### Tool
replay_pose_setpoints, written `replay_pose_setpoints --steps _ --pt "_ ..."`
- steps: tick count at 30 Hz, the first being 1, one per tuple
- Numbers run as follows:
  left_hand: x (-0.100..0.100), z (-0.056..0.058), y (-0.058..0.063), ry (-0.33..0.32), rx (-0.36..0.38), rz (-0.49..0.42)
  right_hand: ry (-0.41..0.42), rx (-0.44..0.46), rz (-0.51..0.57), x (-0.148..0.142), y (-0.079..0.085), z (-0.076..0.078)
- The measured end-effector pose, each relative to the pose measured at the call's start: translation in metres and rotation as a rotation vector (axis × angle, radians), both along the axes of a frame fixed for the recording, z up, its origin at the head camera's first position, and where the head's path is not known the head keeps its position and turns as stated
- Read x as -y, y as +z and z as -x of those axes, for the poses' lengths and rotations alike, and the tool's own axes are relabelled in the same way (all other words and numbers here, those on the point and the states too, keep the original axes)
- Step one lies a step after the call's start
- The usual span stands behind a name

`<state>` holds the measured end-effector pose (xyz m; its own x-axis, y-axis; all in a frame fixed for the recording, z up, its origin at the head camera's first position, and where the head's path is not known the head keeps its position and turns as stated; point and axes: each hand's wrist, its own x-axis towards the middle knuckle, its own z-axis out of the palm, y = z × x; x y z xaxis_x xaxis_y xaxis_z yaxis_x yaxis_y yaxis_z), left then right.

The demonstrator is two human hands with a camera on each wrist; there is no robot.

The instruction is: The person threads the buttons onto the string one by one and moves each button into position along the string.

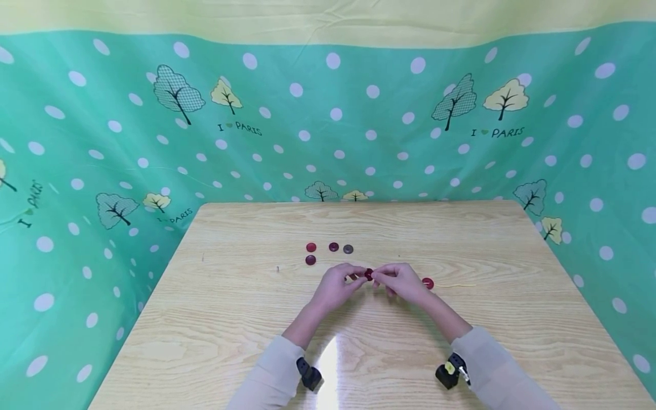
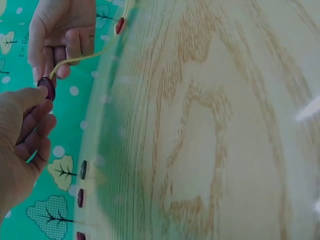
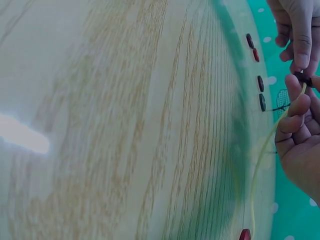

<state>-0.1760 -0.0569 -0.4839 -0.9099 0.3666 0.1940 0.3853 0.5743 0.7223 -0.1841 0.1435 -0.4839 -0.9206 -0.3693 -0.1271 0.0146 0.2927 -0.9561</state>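
Note:
Between the fingertips of both hands is a dark red button [image 1: 369, 274], held up over the table. My left hand [image 1: 335, 287] pinches it from the left, thumb and forefinger at its rim. From the other side, the thumb and forefinger of my right hand [image 1: 402, 283] grip it, seen closely in the right wrist view. A yellow string [image 2: 80, 59] runs from the button's face past the right fingers, down to a red button [image 1: 427, 283] lying beside the right hand. The string's tail stretches rightward along the table. Inside the pinch, the string is hidden by fingers.
Beyond the left hand lie several loose buttons: a red one [image 1: 311, 247], a grey one [image 1: 348, 249] and dark red ones [image 1: 333, 246]. They rest on a pale wooden table [image 1: 246, 319]. A green dotted cloth [image 1: 307, 114] hangs behind and at both sides.

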Motion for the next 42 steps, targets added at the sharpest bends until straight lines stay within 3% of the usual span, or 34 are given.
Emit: replay_pose_setpoints --steps 13,27,33,42 --pt "-0.0033 -0.0002 0.0 0.034 -0.074 0.048 -0.024 0.021 -0.03 0.0016 -0.0015 -0.0001" --pt "-0.0047 -0.0003 -0.0038 0.021 -0.047 0.036 -0.013 0.063 0.003 0.003 -0.0046 -0.0003" --pt "-0.0061 0.0009 -0.0042 0.013 -0.02 0.03 -0.012 0.032 0.025 0.003 -0.0031 -0.0013" --pt "-0.0074 -0.0005 -0.0021 0.008 -0.002 0.024 -0.041 0.052 -0.005 0.005 0.0035 -0.0009"
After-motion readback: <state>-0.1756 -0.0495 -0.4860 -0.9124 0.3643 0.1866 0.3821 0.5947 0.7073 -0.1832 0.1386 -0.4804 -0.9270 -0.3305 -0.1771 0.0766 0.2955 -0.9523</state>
